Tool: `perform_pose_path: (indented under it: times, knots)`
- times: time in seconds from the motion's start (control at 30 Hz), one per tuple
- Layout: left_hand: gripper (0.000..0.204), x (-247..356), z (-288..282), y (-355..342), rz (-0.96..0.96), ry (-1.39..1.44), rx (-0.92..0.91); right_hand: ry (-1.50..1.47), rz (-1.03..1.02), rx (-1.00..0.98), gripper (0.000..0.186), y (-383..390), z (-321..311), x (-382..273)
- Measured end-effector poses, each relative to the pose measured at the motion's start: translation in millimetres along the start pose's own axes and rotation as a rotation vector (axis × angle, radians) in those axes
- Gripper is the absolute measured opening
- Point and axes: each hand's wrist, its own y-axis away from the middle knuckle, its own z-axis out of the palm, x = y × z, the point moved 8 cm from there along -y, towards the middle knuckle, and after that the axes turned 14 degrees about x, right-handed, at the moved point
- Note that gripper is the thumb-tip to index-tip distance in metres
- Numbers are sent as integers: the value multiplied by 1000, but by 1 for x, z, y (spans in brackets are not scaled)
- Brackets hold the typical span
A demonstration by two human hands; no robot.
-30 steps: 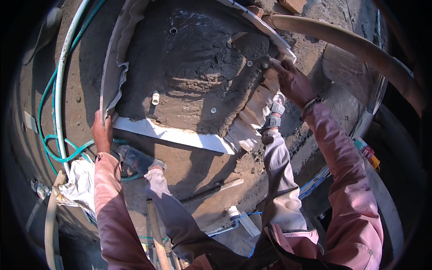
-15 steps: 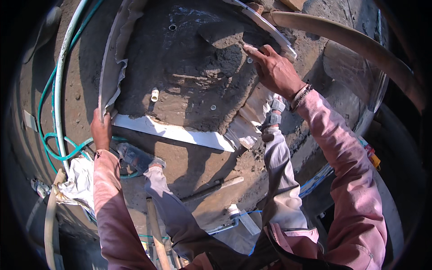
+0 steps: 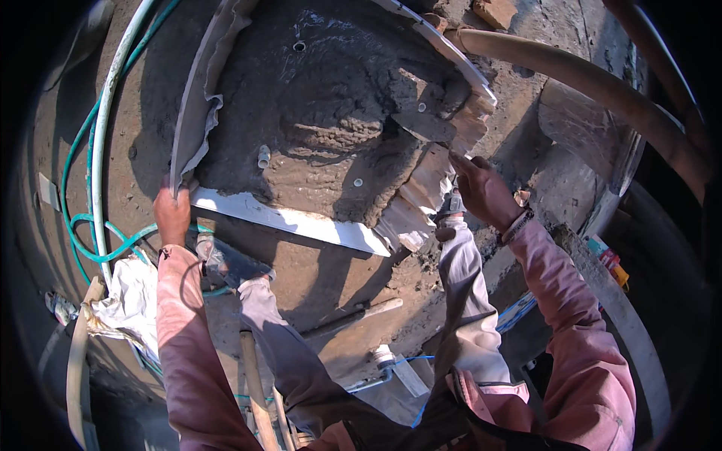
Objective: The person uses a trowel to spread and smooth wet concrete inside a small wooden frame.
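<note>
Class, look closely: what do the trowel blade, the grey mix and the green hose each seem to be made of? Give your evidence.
Trowel blade: probably steel, dull; thin, flat and smeared grey.
Grey mix: likely wet cement mortar; ridged and lumpy, with shiny damp patches.
Green hose: plastic or rubber, smooth; it bends into a loop.

Left hand (image 3: 173,216): closed in a grip, fingers partly hidden.
Left arm (image 3: 194,323): extended nearly straight from the lower edge, clothed in pink.
Right hand (image 3: 487,194): curled in a grip, index finger (image 3: 461,164) stretched forward, its back turned upward.
Right wrist (image 3: 516,225): encircled by a dark band.
Right arm (image 3: 568,312): slanted inward, likewise clothed.
Legs (image 3: 465,289): set apart.
</note>
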Motion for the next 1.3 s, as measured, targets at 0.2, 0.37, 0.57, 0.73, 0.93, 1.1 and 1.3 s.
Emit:
perform_pose_path:
  times: [0.2, 0.37, 0.57, 0.73, 0.93, 1.1, 1.3]
  knots:
    - [28, 8, 3, -5, -97, 36, -117, 34, 16, -138, 47, 38, 29, 36]
    - [28, -4, 0, 3, -57, 76, -60, -54, 31, 106, 46, -4, -31, -1]
    - [28, 16, 0, -7, -62, 72, -69, -171, 235, -31, 45, -61, 13, 19]
    - [26, 8, -2, -5, -63, 7, -83, -29, -21, -18, 47, -18, -5, 4]
    - [28, 12, 1, -3, -103, -5, -96, 24, -196, 106, 50, -99, -11, -52]
    - [29, 10, -8, -7, -132, 8, -103, 218, -305, 39, 53, -85, -1, -37]
    - [30, 10, -2, -3, -64, -21, -63, 28, -49, -58, 52, -20, -4, -17]
